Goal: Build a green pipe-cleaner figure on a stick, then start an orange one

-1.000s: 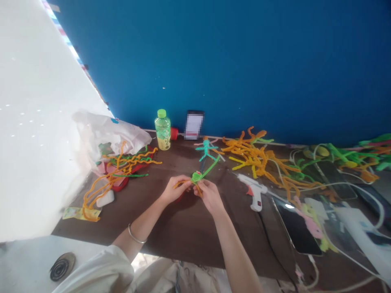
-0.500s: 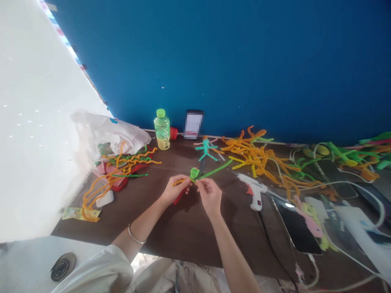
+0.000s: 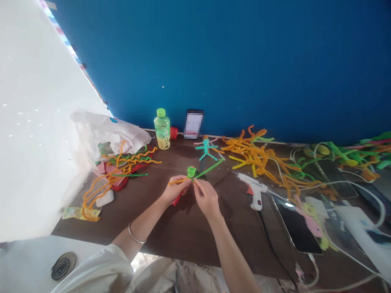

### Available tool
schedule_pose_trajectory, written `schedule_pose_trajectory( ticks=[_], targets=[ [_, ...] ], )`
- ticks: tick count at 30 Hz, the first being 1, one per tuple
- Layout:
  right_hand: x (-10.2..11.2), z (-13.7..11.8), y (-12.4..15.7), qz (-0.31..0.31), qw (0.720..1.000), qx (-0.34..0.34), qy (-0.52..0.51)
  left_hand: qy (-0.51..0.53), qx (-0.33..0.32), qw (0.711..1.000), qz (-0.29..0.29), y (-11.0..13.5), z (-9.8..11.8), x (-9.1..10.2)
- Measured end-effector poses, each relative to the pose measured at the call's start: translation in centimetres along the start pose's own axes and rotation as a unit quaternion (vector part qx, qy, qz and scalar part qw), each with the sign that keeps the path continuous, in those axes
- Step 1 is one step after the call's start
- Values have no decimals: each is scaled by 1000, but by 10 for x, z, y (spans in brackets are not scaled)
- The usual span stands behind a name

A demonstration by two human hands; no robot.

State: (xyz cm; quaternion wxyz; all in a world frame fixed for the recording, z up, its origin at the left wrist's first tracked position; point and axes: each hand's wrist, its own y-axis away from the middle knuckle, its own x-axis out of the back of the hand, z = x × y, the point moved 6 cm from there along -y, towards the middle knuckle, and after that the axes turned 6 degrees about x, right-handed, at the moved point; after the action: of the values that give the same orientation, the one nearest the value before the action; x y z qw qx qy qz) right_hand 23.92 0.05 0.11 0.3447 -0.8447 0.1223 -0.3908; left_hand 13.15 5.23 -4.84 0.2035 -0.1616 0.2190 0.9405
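Observation:
Between my two hands is a small pipe cleaner figure (image 3: 191, 172) with a coiled green top, an orange strand on the left and a long green strand slanting up to the right. My left hand (image 3: 177, 189) is closed on its orange side. My right hand (image 3: 207, 197) pinches it from the other side, thumb and fingers together near the green strand's base. A red-handled tool (image 3: 177, 199) shows partly beneath my left hand; the rest is hidden. Just beyond lies a turquoise pipe cleaner figure (image 3: 207, 149) with spread limbs.
A glue gun (image 3: 253, 189) and a dark-screened tablet (image 3: 297, 226) lie to the right, with cables. Orange pipe cleaners (image 3: 256, 154) are heaped behind. On the left are wavy orange strands (image 3: 128, 165), a plastic bag (image 3: 100, 128) and a bottle (image 3: 162, 130).
Both hands and the held figure have shifted slightly left. The long green strand's tip has moved left, and the coiled green top now faces more upright.

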Motion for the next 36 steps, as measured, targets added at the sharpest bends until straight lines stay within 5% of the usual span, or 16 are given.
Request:
schedule_pose_trajectory(
  ticks=[7, 12, 16, 21, 26, 30, 36],
  targets=[
    [2, 0, 1, -6, 992, 43, 118, 12, -6, 1000, -26, -2, -3, -2],
    [4, -4, -5, -2, 996, 47, 80, 22, -9, 999, -39, 1, -1, -4],
    [1, 7, -2, -8, 997, -64, -47, 26, -13, 999, -44, 2, 2, -5],
    [-11, 21, 6, -48, 928, -231, -288, 27, -8, 999, -37, 0, 4, -1],
    [-7, 15, 0, -105, 957, -131, -237, 49, 21, 996, -65, -1, 5, -1],
    [1, 5, -2, -82, 991, 7, -104, 51, 29, 996, -68, 0, 6, -2],
    [8, -8, -1, -54, 988, 116, 90, 45, 7, 998, -46, -3, 2, -1]
  ],
)
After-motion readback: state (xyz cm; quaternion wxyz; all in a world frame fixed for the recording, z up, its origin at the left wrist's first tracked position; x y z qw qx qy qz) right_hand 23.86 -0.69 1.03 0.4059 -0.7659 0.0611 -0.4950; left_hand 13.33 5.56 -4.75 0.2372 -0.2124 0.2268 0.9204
